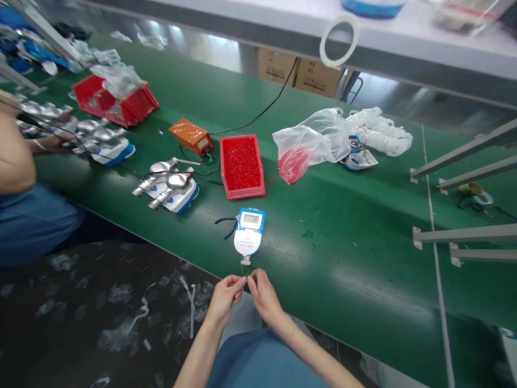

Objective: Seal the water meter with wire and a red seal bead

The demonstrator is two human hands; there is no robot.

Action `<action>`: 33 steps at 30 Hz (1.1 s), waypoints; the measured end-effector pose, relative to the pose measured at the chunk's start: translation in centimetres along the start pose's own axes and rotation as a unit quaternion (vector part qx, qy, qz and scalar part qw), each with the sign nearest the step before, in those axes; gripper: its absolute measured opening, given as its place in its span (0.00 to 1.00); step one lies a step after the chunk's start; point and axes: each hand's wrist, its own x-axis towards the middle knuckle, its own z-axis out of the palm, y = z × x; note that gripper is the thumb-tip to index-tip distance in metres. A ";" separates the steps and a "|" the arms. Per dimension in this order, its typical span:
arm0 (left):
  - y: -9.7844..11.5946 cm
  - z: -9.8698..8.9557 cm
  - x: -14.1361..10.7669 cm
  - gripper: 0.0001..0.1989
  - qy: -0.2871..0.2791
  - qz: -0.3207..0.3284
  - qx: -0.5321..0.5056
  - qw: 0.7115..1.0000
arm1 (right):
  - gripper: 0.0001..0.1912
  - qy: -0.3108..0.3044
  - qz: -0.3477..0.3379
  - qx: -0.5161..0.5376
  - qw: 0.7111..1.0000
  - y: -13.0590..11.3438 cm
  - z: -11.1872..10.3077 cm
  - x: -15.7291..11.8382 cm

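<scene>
A blue and white water meter with a small display (249,237) lies on the green bench, its metal pipe end towards me. From that end runs a thin green wire (242,268). My left hand (226,296) pinches the wire between thumb and fingertips. Close beside it, my right hand (264,295) is also closed in a pinch near the wire's end, the fingertips of both hands almost touching. Exactly how the wire passes between the fingers is too small to make out. Blue-handled pliers (230,221) lie just left of the meter.
Behind the meter stands a red bin of small red pieces (242,164), beside an orange box (191,136) with cables. More meters (172,186) lie face down to the left, near a co-worker's arm (16,145). Plastic bags (311,140) lie right; a shelf (258,24) overhangs.
</scene>
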 end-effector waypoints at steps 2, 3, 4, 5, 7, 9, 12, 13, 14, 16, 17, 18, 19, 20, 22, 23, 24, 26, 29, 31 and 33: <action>0.1 0.1 0.2 0.17 0.010 0.002 -0.021 1.000 | 0.04 0.004 -0.041 -0.010 0.999 -0.1 0.3 -0.3; 0.2 0.1 0.3 0.17 0.013 0.005 -0.026 1.000 | 0.06 -0.013 -0.008 0.054 0.998 -0.2 0.5 -0.2; 0.3 0.2 0.4 0.17 0.016 0.013 -0.023 1.000 | 0.09 -0.038 0.054 0.145 0.987 -0.3 0.7 -0.1; 0.5 0.3 0.4 0.17 0.018 0.030 -0.010 0.999 | 0.12 -0.068 0.129 0.243 0.959 -0.4 0.8 0.2; 0.9 0.4 0.6 0.16 0.020 0.082 0.038 0.996 | 0.19 -0.127 0.248 0.368 0.887 -0.7 1.0 0.9; 1.1 0.5 0.9 0.16 0.018 0.115 0.071 0.991 | 0.19 -0.131 0.243 0.342 0.898 -0.9 1.1 1.5; 1.0 0.5 1.5 0.17 0.018 0.064 0.012 0.998 | 0.10 -0.051 0.053 0.144 0.987 -0.6 1.0 1.8; 0.8 0.5 1.7 0.18 0.016 0.038 -0.019 0.999 | 0.09 -0.027 -0.010 0.075 0.997 -0.4 1.1 1.8; 0.7 0.6 1.9 0.19 0.016 0.018 -0.044 0.999 | 0.08 -0.015 -0.056 0.019 0.998 -0.1 1.1 1.8; 0.5 0.8 2.0 0.19 0.016 0.009 -0.060 0.998 | 0.09 -0.016 -0.067 -0.020 0.997 0.5 1.2 2.0; 0.5 0.9 2.1 0.19 0.020 0.023 -0.051 0.998 | 0.09 -0.023 -0.033 -0.005 0.999 0.8 1.3 2.2; 0.6 1.0 2.1 0.18 0.023 0.049 -0.030 0.998 | 0.10 -0.035 0.014 0.022 0.999 1.1 1.5 2.5; 0.7 1.1 2.1 0.17 0.024 0.080 -0.003 0.997 | 0.12 -0.052 0.065 0.055 0.995 1.4 1.6 2.8; 0.8 1.2 2.2 0.16 0.022 0.111 0.027 0.993 | 0.13 -0.074 0.115 0.089 0.987 1.6 1.6 3.1; 0.8 1.2 2.3 0.16 0.020 0.144 0.067 0.987 | 0.15 -0.106 0.166 0.127 0.972 1.6 1.6 3.3; 0.8 1.2 2.3 0.16 0.022 0.134 0.067 0.988 | 0.15 -0.108 0.150 0.124 0.975 1.6 1.5 3.3; 0.7 1.1 2.4 0.16 0.027 0.110 0.052 0.992 | 0.15 -0.101 0.114 0.109 0.982 1.5 1.4 3.1; 0.5 1.1 2.4 0.18 0.043 0.055 0.001 0.998 | 0.15 -0.054 -0.004 0.037 0.998 1.3 1.2 2.6; 0.5 1.4 2.3 0.18 0.039 0.053 -0.032 0.997 | 0.17 -0.027 -0.052 0.003 0.998 1.4 1.3 2.4; 0.8 1.8 2.2 0.17 0.027 0.104 0.008 0.994 | 0.21 -0.065 0.032 0.090 0.993 1.7 1.6 2.7; 1.2 2.1 2.1 0.17 0.022 0.137 0.047 0.989 | 0.22 -0.100 0.096 0.159 0.977 1.7 1.8 3.0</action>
